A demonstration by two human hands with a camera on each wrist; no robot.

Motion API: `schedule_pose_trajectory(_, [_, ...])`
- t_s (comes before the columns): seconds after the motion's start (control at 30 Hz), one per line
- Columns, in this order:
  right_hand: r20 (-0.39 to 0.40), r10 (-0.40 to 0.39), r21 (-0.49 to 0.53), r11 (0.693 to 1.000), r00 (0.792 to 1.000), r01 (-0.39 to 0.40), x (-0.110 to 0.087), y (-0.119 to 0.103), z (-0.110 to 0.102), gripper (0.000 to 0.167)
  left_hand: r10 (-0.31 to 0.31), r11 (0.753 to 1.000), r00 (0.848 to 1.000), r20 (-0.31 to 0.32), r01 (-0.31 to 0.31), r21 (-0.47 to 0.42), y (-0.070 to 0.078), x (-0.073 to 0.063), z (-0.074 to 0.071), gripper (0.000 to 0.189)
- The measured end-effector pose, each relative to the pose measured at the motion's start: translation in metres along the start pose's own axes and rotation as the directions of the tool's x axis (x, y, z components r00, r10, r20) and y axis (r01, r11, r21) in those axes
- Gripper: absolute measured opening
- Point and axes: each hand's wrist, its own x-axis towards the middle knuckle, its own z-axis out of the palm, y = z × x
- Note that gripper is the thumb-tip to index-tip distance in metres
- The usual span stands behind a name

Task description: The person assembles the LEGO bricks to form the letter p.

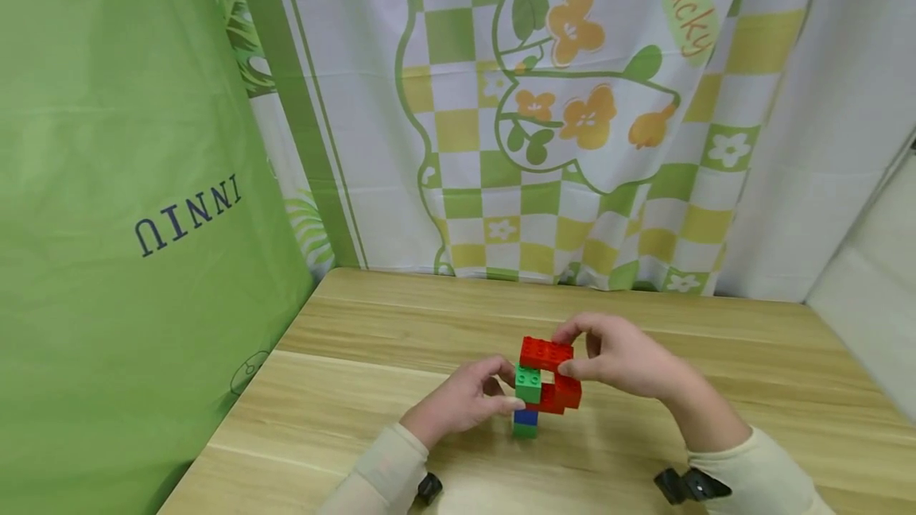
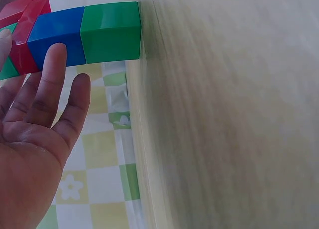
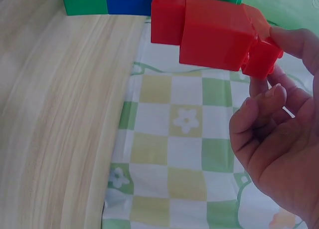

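Observation:
A small tower of toy building bricks stands on the table between my two hands. From the bottom it has a green brick (image 2: 110,32), a blue brick (image 2: 59,37) and a flat red brick (image 1: 547,399) that juts right. On that one sit a second green brick (image 1: 528,382) at left and a red block (image 3: 217,34) at right. My left hand (image 1: 468,396) pinches the upper green brick between thumb and fingers, its other fingers fairly straight beside the tower. With thumb and forefinger, my right hand (image 1: 622,356) pinches a studded red brick (image 1: 546,352) across the top.
The wooden table (image 1: 343,396) runs back to a white, green and yellow checked curtain (image 1: 501,205). At the left hangs a green cloth (image 1: 143,316), and a pale wall (image 1: 873,300) stands at the right. Dark straps (image 1: 690,487) sit at the wrists.

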Motion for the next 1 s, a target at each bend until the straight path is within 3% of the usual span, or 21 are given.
schedule_pose_trajectory(0.3, [0.042, -0.029, -0.009, 1.000, 0.999, 0.030, -0.0017, -0.0015, 0.0094, 0.024, 0.016, 1.000, 1.000, 0.002, -0.016, -0.008, -0.0023, -0.0001, -0.0004, 0.026])
schedule_pose_trajectory(0.73, [0.077, -0.041, -0.009, 0.999, 0.996, 0.042, -0.0056, -0.0052, 0.0067, 0.024, 0.028, 1.000, 1.000, 0.005, -0.028, 0.012, -0.0023, 0.0005, -0.0006, 0.024])
schedule_pose_trajectory(0.87, [0.076, -0.038, -0.055, 0.998, 0.996, 0.042, -0.0052, -0.0055, 0.0066, 0.023, 0.051, 0.995, 0.999, 0.003, -0.051, 0.080, -0.0002, 0.0003, -0.0005, 0.025])
schedule_pose_trajectory(1.0, [0.068, -0.046, -0.112, 0.992, 0.997, 0.054, -0.0042, -0.0071, 0.0076, 0.023, 0.084, 0.980, 0.996, -0.005, -0.082, 0.181, 0.0025, -0.0007, -0.0010, 0.041])
